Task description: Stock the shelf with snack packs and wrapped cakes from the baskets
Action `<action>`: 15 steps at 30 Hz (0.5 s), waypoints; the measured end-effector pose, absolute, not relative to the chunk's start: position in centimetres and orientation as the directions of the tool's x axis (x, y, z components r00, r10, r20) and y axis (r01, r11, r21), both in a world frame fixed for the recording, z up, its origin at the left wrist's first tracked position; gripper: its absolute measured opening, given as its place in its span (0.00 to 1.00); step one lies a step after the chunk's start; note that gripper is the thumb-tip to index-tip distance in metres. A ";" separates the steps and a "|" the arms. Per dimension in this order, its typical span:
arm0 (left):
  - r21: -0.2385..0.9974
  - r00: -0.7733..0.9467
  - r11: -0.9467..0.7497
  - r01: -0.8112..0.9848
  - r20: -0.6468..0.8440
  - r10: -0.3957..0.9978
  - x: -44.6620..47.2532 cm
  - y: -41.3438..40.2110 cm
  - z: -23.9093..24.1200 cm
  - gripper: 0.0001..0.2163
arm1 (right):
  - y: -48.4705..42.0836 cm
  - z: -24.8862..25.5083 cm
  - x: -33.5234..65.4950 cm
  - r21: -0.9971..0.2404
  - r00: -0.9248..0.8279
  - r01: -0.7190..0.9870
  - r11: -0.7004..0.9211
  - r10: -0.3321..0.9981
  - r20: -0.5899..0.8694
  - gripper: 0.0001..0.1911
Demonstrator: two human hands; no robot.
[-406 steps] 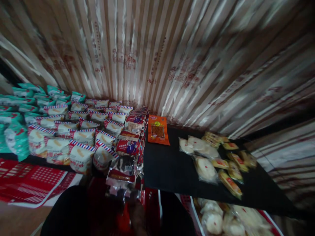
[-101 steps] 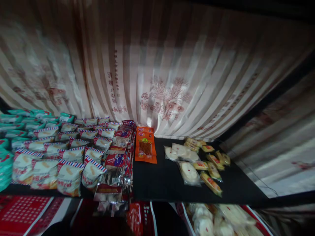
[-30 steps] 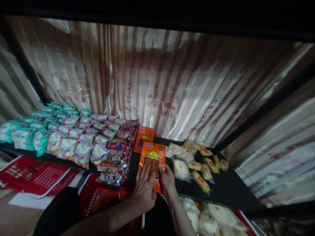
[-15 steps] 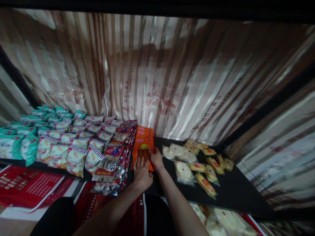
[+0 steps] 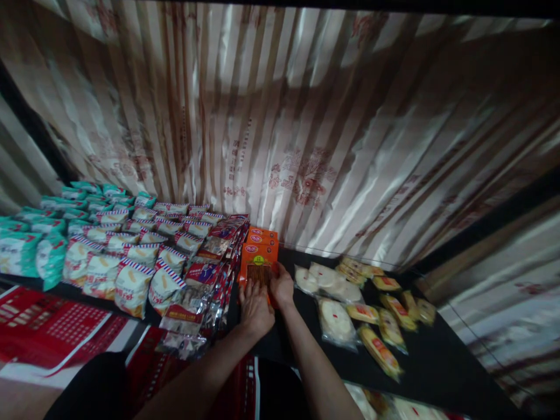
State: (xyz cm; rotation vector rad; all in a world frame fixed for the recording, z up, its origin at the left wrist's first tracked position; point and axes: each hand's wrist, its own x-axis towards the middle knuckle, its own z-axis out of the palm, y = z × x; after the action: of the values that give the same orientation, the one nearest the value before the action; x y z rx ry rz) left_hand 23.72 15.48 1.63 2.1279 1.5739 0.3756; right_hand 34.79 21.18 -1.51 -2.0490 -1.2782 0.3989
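Both my hands rest on an orange snack packet (image 5: 258,261) lying on a black shelf (image 5: 429,356), on top of other orange packets (image 5: 261,235) behind it. My left hand (image 5: 254,308) lies flat on the packet's near end with fingers stretched out. My right hand (image 5: 282,286) presses its right edge, fingers curled onto it. A row of red and silver packets (image 5: 205,274) stands just to the left of the orange stack.
White packets with striped tops (image 5: 131,256) and teal packets (image 5: 26,251) fill the shelf's left. Clear-wrapped round cakes (image 5: 335,318) and yellow bars (image 5: 380,350) lie to the right. A striped curtain (image 5: 306,134) hangs behind. A red printed sheet (image 5: 48,332) lies below left.
My hands have pushed the orange packet farther back onto the stack of orange packets. Over the earlier frames the stack grew from one packet.
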 end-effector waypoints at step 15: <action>0.549 0.298 -0.252 0.797 0.005 0.954 24.1 15.7 -0.2 0.24 | 20.3 -0.2 32.8 -0.328 0.470 0.850 -0.411 0.874 0.123 0.19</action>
State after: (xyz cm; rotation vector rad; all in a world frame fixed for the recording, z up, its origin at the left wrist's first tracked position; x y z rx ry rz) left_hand 24.09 15.73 -0.17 2.1260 1.5605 0.4727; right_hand 32.81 20.30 -0.23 -2.3783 -1.4553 0.0955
